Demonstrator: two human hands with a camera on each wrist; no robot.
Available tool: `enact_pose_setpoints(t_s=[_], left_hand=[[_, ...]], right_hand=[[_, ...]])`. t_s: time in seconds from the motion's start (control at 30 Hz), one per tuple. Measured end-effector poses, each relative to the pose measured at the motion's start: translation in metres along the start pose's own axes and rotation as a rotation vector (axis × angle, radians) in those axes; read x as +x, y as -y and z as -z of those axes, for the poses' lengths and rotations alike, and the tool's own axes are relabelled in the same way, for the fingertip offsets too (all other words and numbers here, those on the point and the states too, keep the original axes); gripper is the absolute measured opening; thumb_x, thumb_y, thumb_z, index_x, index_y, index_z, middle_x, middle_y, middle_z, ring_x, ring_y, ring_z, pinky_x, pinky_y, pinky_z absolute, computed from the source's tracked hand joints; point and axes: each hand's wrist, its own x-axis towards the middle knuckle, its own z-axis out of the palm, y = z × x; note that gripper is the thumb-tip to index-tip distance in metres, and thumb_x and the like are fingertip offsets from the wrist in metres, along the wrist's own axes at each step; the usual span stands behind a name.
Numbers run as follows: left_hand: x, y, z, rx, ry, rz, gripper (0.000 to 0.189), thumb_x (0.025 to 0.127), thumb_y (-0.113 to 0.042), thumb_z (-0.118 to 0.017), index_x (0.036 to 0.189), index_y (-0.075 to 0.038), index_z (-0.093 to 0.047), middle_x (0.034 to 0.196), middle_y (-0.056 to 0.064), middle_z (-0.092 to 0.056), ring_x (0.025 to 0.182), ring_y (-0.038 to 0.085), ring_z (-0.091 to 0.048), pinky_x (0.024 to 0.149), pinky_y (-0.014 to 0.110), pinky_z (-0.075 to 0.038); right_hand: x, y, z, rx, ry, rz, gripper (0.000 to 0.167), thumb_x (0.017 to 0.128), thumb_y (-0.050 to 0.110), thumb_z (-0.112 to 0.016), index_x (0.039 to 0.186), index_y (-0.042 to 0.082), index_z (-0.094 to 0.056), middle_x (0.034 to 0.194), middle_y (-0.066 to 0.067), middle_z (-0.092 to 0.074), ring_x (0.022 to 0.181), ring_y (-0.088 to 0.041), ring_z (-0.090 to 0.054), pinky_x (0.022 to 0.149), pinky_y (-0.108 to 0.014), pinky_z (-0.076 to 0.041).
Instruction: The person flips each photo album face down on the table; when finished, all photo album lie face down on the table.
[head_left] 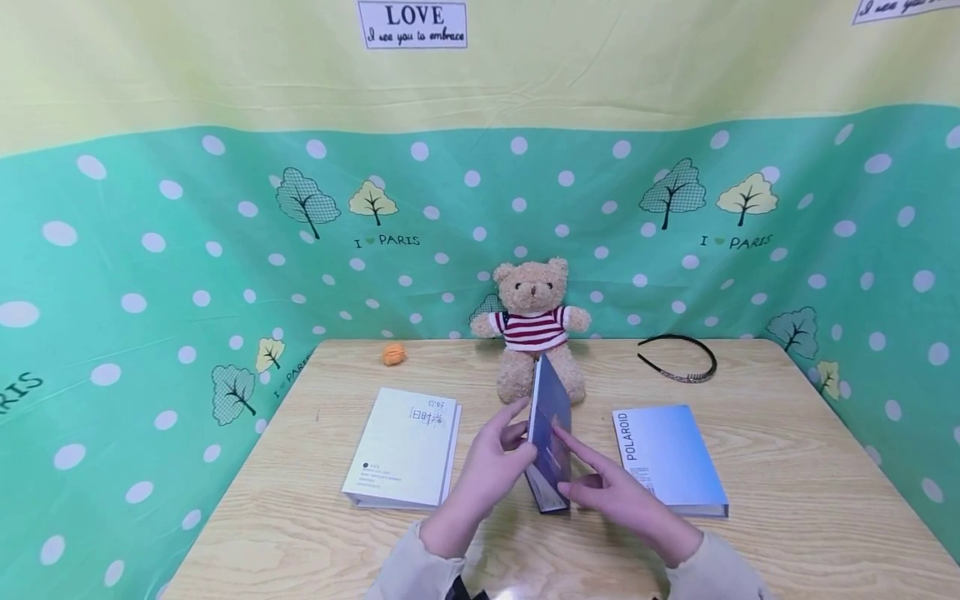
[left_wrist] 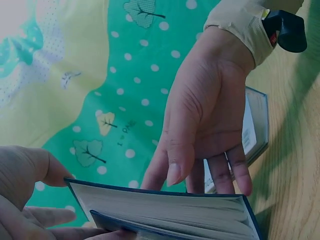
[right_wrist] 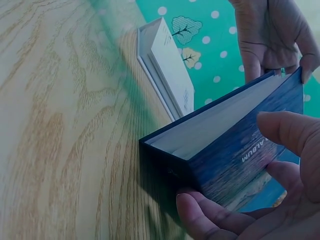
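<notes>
A dark blue photo album [head_left: 551,408] stands tilted up on the wooden table between my two hands, its cover marked "ALBUM" in the right wrist view. My left hand [head_left: 491,462] grips its open side, with thumb and fingers at the cover edges and pale pages showing between them. From the other side, my right hand [head_left: 611,492] touches the cover with extended fingers, and one digit lies by the album's lower corner. A white album [head_left: 397,450] with dark lettering lies to the left. On the right lies a blue and white "POLAROID" album [head_left: 671,454].
Behind the upright album a teddy bear [head_left: 531,292] in a striped shirt sits against the green dotted curtain [head_left: 450,200]. A small orange object [head_left: 393,354] lies at the table's back left. At the back right is a black headband [head_left: 690,377].
</notes>
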Motion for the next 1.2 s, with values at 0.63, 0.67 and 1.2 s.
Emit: enact_pose_setpoints(t_s=[0.63,0.67,1.2], left_hand=[[-0.005,0.005,0.004,-0.129,0.024,0.034,0.078,0.086,0.006,-0.051,0.155,-0.005,-0.017,0.135,0.032,-0.05,0.116,0.039,-0.058,0.09,0.039,-0.053],[-0.005,0.006,0.005,-0.135,0.024,0.035,0.078,0.086,0.006,-0.051,0.156,-0.006,-0.017,0.135,0.032,-0.05,0.115,0.039,-0.058,0.087,0.037,-0.054],[-0.007,0.013,0.009,-0.166,0.016,0.061,0.07,0.089,0.005,-0.048,0.153,0.002,-0.019,0.134,0.035,-0.049,0.111,0.037,-0.06,0.087,0.039,-0.055]], right_hand=[[0.002,-0.004,0.002,-0.016,0.027,0.004,0.08,0.093,0.018,-0.067,0.157,0.026,-0.02,0.16,-0.022,-0.009,0.119,-0.044,-0.053,0.092,-0.045,-0.051],[0.002,-0.004,0.003,-0.021,0.027,0.007,0.08,0.093,0.018,-0.067,0.157,0.026,-0.02,0.16,-0.023,-0.008,0.119,-0.043,-0.053,0.092,-0.043,-0.051],[0.002,-0.009,0.004,-0.148,0.011,0.091,0.075,0.094,0.02,-0.065,0.156,0.017,-0.024,0.161,-0.017,-0.011,0.135,-0.046,-0.032,0.093,-0.027,-0.048]])
